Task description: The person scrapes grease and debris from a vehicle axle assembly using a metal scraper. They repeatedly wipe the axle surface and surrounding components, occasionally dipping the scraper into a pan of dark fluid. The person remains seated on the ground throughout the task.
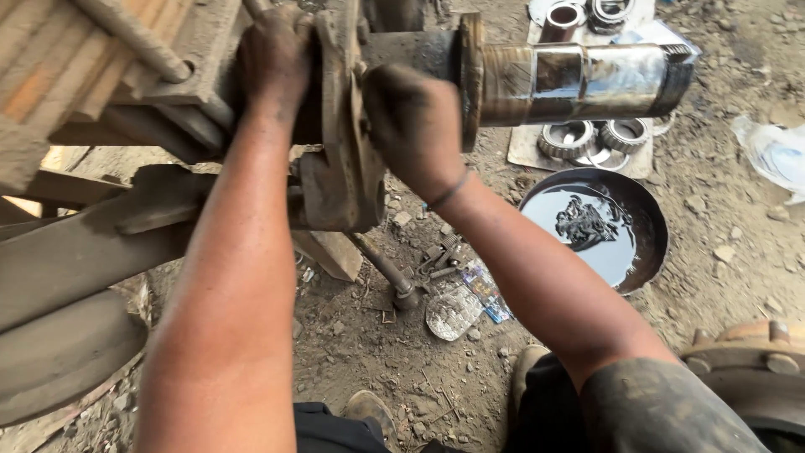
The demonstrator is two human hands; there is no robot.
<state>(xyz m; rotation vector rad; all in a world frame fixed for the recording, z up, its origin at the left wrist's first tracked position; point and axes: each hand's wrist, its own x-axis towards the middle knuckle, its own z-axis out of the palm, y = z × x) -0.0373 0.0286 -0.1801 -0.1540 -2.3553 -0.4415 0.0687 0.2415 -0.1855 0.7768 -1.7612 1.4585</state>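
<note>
A greasy steel axle spindle [587,80] juts to the right from a rusty, dirt-caked backing plate [340,168] on a vehicle axle. My left hand [272,59] is closed over the top left edge of that plate, behind it. My right hand [415,122], black with grease, is pressed against the plate's right face at the base of the spindle, fingers curled around something hidden from me. Leaf springs [92,59] run off to the upper left.
A round pan of black oil [599,226] sits on the dirt under the spindle. Bearing rings [595,138] lie on a cardboard sheet behind it. A hammer [390,277], small parts and scraps litter the ground. A wheel hub [755,369] is at the lower right, a wooden block [331,252] under the plate.
</note>
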